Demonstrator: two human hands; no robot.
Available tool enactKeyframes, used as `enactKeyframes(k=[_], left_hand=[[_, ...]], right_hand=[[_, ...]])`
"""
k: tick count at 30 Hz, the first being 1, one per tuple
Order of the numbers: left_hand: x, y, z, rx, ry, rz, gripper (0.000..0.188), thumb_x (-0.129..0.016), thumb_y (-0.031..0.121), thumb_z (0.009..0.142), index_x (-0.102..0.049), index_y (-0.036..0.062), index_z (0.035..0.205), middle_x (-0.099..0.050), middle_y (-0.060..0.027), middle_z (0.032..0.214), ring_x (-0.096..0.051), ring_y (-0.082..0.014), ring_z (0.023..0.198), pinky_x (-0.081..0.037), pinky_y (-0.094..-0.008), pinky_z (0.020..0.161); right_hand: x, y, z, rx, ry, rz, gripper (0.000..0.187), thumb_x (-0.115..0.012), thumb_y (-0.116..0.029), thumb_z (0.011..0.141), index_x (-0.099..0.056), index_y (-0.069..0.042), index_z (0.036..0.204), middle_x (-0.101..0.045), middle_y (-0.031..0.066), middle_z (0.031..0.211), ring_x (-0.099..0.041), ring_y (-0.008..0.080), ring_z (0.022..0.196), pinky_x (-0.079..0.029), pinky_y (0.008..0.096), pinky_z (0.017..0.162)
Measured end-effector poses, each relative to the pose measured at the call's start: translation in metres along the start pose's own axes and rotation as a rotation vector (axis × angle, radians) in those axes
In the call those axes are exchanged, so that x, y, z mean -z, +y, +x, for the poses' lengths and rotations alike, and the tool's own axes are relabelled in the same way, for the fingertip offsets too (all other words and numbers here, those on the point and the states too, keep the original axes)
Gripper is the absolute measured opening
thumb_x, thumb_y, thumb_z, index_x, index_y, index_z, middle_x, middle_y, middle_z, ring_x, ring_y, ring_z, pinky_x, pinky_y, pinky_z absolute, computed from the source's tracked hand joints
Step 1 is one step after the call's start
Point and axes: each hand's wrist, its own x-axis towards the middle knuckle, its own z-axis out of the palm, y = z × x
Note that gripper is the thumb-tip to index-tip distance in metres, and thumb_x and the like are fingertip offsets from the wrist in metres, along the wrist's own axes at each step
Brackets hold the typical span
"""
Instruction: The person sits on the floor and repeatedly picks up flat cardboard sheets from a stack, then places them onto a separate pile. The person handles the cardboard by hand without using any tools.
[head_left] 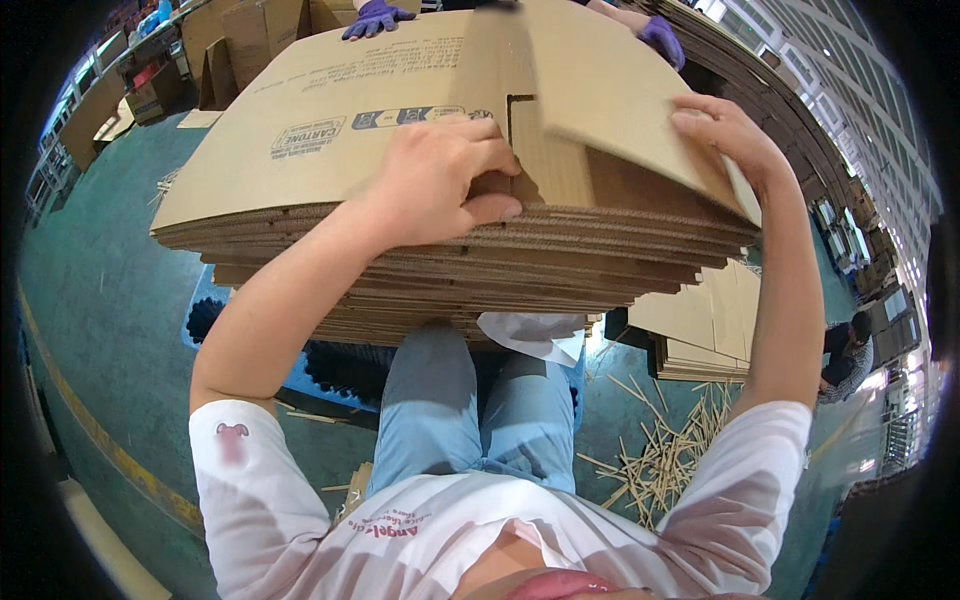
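Cardboard flap (625, 95) blurred, right hand (738, 140) alongside, co-worker (376, 20) cut off

A green floor (120, 300), marked at the left by a yellow line (125, 466), stretches back toward a cluttered counter (165, 32) at the upper left, while pale, ribbed panelling (850, 85) rises brightly lit along the upper right.

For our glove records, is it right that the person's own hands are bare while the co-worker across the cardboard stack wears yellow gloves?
Not quite: in the head view, the co-worker's gloves are purple, not yellow. The person's left hand and right hand are indeed bare, at the cardboard stack.
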Motion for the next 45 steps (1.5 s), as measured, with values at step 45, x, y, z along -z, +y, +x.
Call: enactKeyframes(k=[45], left_hand=[[0.017,-0.080,0.082,0.423,-0.565,-0.599,0.033,-0.068,0.017,0.074,-0.062,-0.0008,0.101,-0.065,-0.0066,0.099,-0.060,-0.0135,0.082,-0.048,-0.0285,0.073]], right_hand=[[-0.043,0.121,0.085,-0.270,0.341,-0.433,0.064,-0.043,-0.050,0.087,-0.061,0.011,0.094,-0.058,0.0318,0.098,-0.056,0.0420,0.098,-0.043,0.0439,0.086]])
